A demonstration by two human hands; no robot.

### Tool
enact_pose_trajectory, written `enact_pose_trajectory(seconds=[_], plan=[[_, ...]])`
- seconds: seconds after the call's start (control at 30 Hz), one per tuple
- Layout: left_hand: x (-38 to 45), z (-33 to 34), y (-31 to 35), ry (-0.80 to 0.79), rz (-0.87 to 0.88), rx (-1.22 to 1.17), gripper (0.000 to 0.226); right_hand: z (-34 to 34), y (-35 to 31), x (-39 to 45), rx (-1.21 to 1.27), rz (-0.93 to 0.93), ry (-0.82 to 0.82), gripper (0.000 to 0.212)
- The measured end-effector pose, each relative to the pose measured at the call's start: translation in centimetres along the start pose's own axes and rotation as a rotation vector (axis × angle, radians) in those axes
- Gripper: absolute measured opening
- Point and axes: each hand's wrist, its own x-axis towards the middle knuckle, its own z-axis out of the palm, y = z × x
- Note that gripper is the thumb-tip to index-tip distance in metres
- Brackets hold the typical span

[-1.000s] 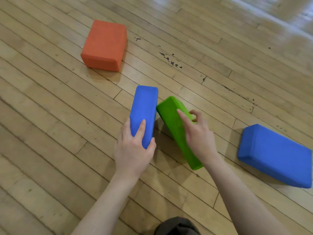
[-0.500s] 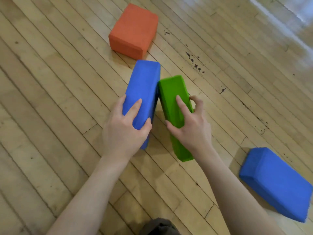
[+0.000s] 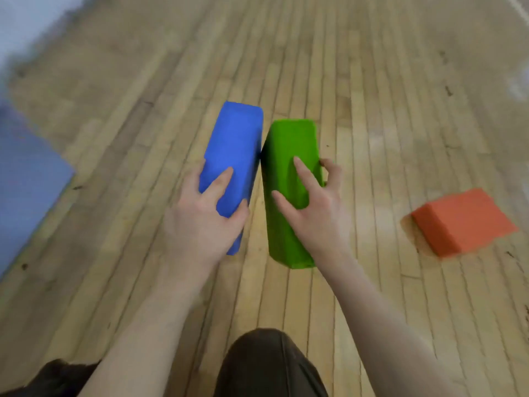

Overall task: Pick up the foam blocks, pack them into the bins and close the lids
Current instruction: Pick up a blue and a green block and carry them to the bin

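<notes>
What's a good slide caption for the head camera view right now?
Left hand grips a blue foam block, right hand a green foam block, above the wooden floor; an orange block lies aside.

One head-worn view (wide-angle) looks steeply down — close over the wooden floor (image 3: 372, 167), slightly blurred.

A gym-like hall; worn wood-strip floor (image 3: 372, 110), a painted line (image 3: 515, 4), foam blocks (image 3: 463, 222).

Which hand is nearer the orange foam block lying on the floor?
Right. The right hand grips the green foam block, on the orange foam block's side; the left hand holds the blue foam block, farther away.
</notes>
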Motion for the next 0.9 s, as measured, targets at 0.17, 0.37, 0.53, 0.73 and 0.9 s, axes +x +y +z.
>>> enact_pose_trajectory(seconds=[0.17,0.37,0.53,0.73,0.9], plan=[[5.2,-11.4,-6.8,0.180,-0.003,0.238,0.050,5.0,-13.6,4.1,0.110,-0.146,-0.085,0.063],[9.4,-25.7,-14.4,0.297,-0.061,0.559,0.052,10.6,-30.4,6.1,0.312,-0.309,-0.179,0.063],[10.0,-33.1,-21.5,0.325,-0.188,0.753,0.051,15.6,-41.4,6.4,0.458,-0.381,-0.257,0.062],[8.9,-36.7,-30.7,0.384,-0.262,0.910,0.037,22.5,-50.6,6.1,0.651,-0.336,-0.373,0.058],[9.2,-35.9,-36.3,0.290,-0.384,0.851,0.057,29.0,-52.9,5.8,0.570,-0.372,-0.643,0.053]])
